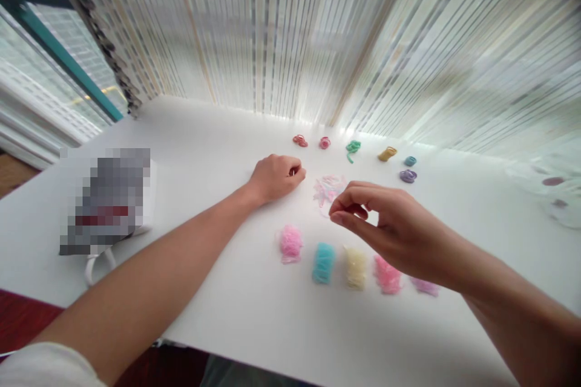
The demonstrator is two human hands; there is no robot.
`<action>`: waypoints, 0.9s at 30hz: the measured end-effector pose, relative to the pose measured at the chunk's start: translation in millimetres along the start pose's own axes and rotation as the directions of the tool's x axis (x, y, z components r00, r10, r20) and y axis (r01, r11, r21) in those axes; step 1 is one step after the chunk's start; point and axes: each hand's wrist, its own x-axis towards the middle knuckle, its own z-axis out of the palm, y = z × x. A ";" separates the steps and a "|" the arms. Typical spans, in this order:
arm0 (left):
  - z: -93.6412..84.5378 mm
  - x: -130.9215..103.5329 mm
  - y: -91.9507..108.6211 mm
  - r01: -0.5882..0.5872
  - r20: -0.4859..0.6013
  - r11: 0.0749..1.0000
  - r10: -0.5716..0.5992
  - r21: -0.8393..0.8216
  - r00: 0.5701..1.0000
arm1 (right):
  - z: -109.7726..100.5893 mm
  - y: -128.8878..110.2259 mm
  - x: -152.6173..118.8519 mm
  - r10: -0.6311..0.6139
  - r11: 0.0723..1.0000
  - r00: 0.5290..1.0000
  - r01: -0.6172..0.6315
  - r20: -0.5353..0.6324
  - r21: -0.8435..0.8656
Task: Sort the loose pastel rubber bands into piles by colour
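Pale-pink rubbery strips (pixel 328 188) are heaped at ten o'clock from the right hand (pixel 403 224), apparently separated by colour. Its grip is nearly closed, the left hand (pixel 276 177) loosely curled; contents cannot be told.

The left hand (pixel 275 178) curls loosely; the right hand (pixel 402 217) presses thumb to forefinger.

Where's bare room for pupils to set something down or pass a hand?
Bare tabletop lies between the pixelated item and the left hand, and between the front bundles and the tabletop's near edge. It's crowded around the pale pile beside the right hand, with the back clusters just beyond.
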 end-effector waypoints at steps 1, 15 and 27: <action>0.4 0.1 -0.2 -0.001 -0.002 1.000 0.001 0.000 1.000 | 5.0 -4.9 2.7 -0.015 1.000 1.000 0.015 0.011 -0.005; 0.6 -1.4 1.9 -0.017 -0.012 1.000 0.017 -0.011 1.000 | 45.4 -2.4 14.0 -0.064 0.986 0.981 0.090 0.182 -0.137; 1.0 -1.0 0.8 -0.019 -0.003 1.000 0.019 0.012 1.000 | 47.8 -2.9 16.0 -0.036 0.986 0.980 0.066 0.193 -0.153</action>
